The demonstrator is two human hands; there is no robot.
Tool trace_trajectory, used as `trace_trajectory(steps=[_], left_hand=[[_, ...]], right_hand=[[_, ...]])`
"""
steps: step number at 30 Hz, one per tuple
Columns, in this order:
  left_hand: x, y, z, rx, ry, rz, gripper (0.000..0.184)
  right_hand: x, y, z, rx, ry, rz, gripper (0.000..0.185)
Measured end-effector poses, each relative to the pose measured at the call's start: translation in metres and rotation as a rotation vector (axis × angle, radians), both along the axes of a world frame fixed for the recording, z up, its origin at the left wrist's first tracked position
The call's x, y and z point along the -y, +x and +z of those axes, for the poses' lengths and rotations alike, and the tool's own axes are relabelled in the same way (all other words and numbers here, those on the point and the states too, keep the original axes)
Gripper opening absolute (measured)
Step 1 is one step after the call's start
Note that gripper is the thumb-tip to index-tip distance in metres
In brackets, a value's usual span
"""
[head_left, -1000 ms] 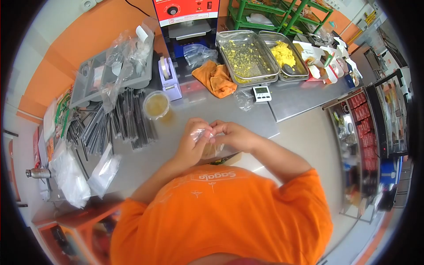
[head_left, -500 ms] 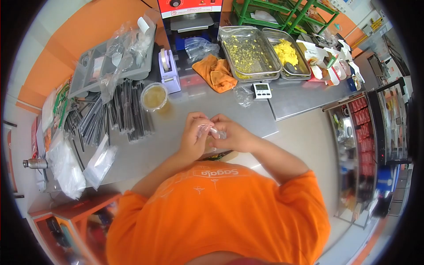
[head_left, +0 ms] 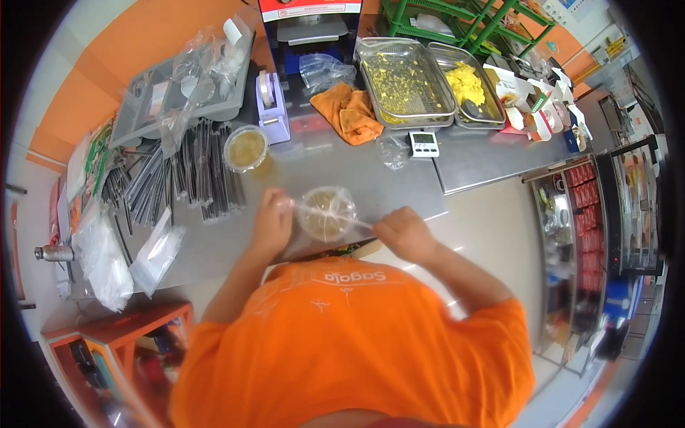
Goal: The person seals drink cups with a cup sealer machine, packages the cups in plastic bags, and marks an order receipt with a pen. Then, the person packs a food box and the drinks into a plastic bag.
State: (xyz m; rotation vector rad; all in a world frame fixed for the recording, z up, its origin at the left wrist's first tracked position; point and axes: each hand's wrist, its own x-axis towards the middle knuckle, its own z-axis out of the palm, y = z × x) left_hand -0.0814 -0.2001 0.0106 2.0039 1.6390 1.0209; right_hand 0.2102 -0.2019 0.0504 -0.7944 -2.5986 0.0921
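Plastic wrap (head_left: 361,224) drawn taut across cup (head_left: 314,227) | left hand (head_left: 272,220), right hand (head_left: 405,234) each gripping an end | even tension called for

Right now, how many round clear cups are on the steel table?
2. One cup stands beside the purple tape dispenser; the other cup, in plastic, is between the left hand and right hand. More may be hidden.

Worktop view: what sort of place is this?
It is probably a small takeaway kitchen or drinks shop. A steel counter holds bundled, wrapped dark straws, a plastic cup of pale brownish liquid and a mesh-bottomed metal tray dotted with yellow food bits.
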Motion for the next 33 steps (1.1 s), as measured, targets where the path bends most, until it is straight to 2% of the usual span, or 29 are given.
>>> trace_trajectory(steps=[1,2,4,5,6,7,9,10,11,12,14,18,19,21,23,24,25,27,29,30,33], left_hand=[[0.0,0.001,-0.001,0.107,-0.022,-0.023,0.012],[0.012,0.004,-0.002,0.22,-0.062,-0.036,0.016],[0.026,0.015,0.016,1.126,-0.682,-0.115,0.032],[0.031,0.014,-0.037,1.015,-0.775,-0.115,0.04],[0.032,0.019,-0.046,1.016,-0.787,-0.143,0.047],[0.032,0.024,-0.055,1.017,-0.799,-0.171,0.054],[0.019,0.047,-0.023,1.013,-0.692,-0.243,0.063],[0.004,0.046,-0.025,0.901,-0.672,-0.25,0.067],[-0.011,0.049,-0.016,0.84,-0.653,-0.173,0.067],[-0.028,0.051,-0.007,0.775,-0.634,-0.106,0.068],[-0.06,0.055,-0.002,0.822,-0.515,-0.063,0.069],[-0.083,0.039,-0.027,0.658,-0.426,0.043,0.07],[-0.074,0.034,-0.037,0.6,-0.283,0.085,0.071],[-0.029,0.015,-0.016,0.875,-0.216,0.107,0.059],[0.027,-0.05,0.004,0.461,-0.013,-0.001,0.039],[0.056,-0.084,-0.004,0.334,0.067,0.054,0.028],[0.082,-0.122,-0.018,0.075,0.135,0.198,0.032],[0.125,-0.196,-0.019,-0.157,0.061,0.48,0.051],[0.143,-0.248,0.001,-0.368,-0.08,0.599,0.081],[0.145,-0.267,0.006,-0.467,-0.264,0.564,0.105],[0.135,-0.313,0.003,-0.531,-0.292,0.444,0.111]], right_hand=[[0.001,0.006,-0.012,0.084,-0.155,0.006,0.016],[0.014,0.006,-0.022,0.086,-0.175,0.014,0.016],[0.012,-0.006,-0.036,-0.597,-1.283,-0.223,0.052],[0.018,-0.013,-0.064,-0.722,-1.386,-0.084,0.085],[0.026,-0.029,-0.11,-0.835,-1.189,0.06,0.094],[0.022,-0.05,-0.106,-0.825,-1.122,0.013,0.09],[0.017,-0.077,-0.086,-0.794,-1.098,0.014,0.086],[0.005,-0.088,-0.075,-0.875,-1.122,-0.144,0.082],[-0.008,-0.097,-0.066,-0.946,-1.14,-0.311,0.078],[-0.023,-0.105,-0.059,-0.98,-1.098,-0.33,0.074],[-0.061,-0.109,-0.061,-0.983,-0.999,-0.358,0.069],[-0.088,-0.116,-0.053,-0.928,-0.913,-0.397,0.065],[-0.08,-0.12,-0.054,-0.913,-0.925,-0.382,0.065],[-0.05,-0.119,-0.062,-0.976,-0.751,-0.685,0.065],[-0.012,-0.13,-0.095,-0.851,-0.528,-0.458,0.054],[-0.003,-0.152,-0.078,-0.688,-0.552,-0.187,0.042],[0.006,-0.18,-0.055,-0.524,-0.566,0.073,0.031],[0.009,-0.252,-0.035,-0.463,-0.646,0.371,0.011],[0.005,-0.33,-0.026,-0.371,-0.647,0.46,0.01],[0.0,-0.37,-0.025,-0.258,-0.625,0.421,0.014],[-0.014,-0.472,-0.062,0.107,-0.535,0.181,0.023]])
